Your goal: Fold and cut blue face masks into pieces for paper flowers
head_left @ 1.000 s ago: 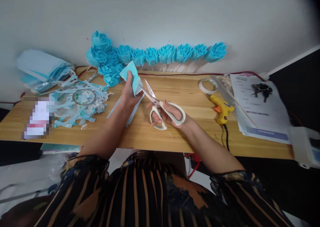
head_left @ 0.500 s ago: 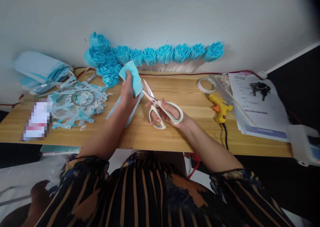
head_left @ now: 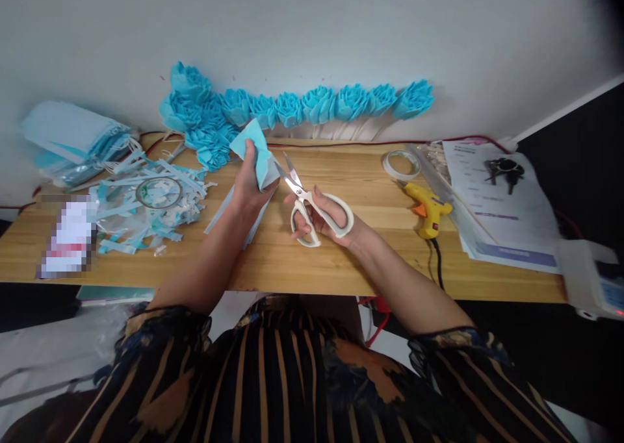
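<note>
My left hand (head_left: 246, 182) is closed on a piece of light blue nonwoven fabric (head_left: 262, 162), the thumb pressed on its face. The fabric is creased, with a paler lower right part. In my right hand (head_left: 336, 217) is a pair of scissors (head_left: 299, 192) with white handles, my thumb and fingers through the loops. Its blades are parted, and one tip reaches the right edge of the fabric; whether it cuts in cannot be seen. Pale strips (head_left: 220, 210) lie on the table under my left hand and wrist.
Blue fabric flowers (head_left: 318, 104) line the wall. On the left are face masks (head_left: 73, 134), a heap of scraps (head_left: 163, 225) with a tape roll on it, and a blurred-out item. To the right lie another tape roll (head_left: 402, 164), a yellow glue gun (head_left: 429, 209), papers and keys (head_left: 504, 170).
The fabric has turned and creased in my left hand, showing a paler part. The scissors have shifted slightly left and tilted, one blade now meeting the fabric's edge. The whole view has shifted a little.
</note>
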`<state>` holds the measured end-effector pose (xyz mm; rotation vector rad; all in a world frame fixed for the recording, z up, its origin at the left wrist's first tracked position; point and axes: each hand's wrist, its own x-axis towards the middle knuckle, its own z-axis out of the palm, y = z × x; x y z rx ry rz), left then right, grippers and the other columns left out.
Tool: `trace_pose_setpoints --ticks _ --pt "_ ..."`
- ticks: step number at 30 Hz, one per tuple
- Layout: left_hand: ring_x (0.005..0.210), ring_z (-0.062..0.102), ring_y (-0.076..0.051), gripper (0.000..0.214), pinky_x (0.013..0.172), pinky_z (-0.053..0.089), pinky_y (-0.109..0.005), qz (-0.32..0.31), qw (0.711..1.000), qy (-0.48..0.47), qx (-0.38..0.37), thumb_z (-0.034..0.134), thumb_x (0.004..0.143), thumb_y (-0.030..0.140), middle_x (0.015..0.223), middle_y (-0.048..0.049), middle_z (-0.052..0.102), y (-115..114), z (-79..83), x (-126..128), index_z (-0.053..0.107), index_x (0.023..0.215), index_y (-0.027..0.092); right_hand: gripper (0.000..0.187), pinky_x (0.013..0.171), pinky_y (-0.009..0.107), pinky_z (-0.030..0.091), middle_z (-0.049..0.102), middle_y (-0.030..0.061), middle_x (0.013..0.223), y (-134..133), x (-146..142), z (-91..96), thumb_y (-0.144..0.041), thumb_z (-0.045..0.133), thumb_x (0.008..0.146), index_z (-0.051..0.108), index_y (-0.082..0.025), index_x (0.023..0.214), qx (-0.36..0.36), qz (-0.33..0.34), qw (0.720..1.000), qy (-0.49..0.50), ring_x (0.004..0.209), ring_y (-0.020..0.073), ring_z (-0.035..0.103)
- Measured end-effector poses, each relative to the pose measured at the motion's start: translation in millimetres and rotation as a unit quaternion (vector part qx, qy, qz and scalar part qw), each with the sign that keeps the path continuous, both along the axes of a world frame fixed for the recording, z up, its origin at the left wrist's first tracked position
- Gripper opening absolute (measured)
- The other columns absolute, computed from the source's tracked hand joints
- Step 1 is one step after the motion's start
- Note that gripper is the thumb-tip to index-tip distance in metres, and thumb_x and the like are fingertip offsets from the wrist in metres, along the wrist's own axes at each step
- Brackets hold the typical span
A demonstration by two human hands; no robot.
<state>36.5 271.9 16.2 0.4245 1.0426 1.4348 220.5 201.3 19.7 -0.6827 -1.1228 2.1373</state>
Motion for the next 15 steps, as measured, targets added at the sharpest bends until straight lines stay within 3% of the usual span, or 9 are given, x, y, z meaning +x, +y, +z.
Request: trace_pose_setpoints --ticks 4,10,15 --pt "0.058 0.056 -0.014 0.051 0.053 0.047 -0.026 -0.029 0.999 -0.024 -0.005 0.063 0.092 0.069 0.062 0.0008 0.050 3 4.5 -7 0.053 0.077 0.021 0.064 0.066 0.031 0.064 0.064 -0.0016 0.065 1 1 1.5 -0.074 0.055 0.097 0.070 -0.014 0.115 -0.001 0.000 1.000 0.001 0.056 0.0116 0.058" --pt "0.034 0.025 -0.007 0.052 0.031 0.021 -0.024 -0.029 0.995 -0.081 0.052 0.060 0.099 0.060 0.045 0.0076 0.031 2 13.6 -6 0.047 0.066 0.023 0.068 0.068 0.031 0.064 0.059 -0.0030 0.066 2 8 6.3 -0.076 0.054 0.096 0.069 -0.014 0.120 0.040 0.002 0.999 0.023 0.056 0.0107 0.054" --pt "0.035 0.032 -0.006 0.055 0.033 0.024 -0.020 -0.011 0.997 -0.073 0.038 0.047 0.105 0.060 0.046 0.0068 0.036 -1 14.5 1 0.042 0.066 0.022 0.074 0.067 0.029 0.062 0.057 -0.0029 0.067 2 10 6.1 -0.082 0.046 0.095 0.067 -0.015 0.119 0.073 0.032 0.997 0.023 0.057 0.0105 0.052"
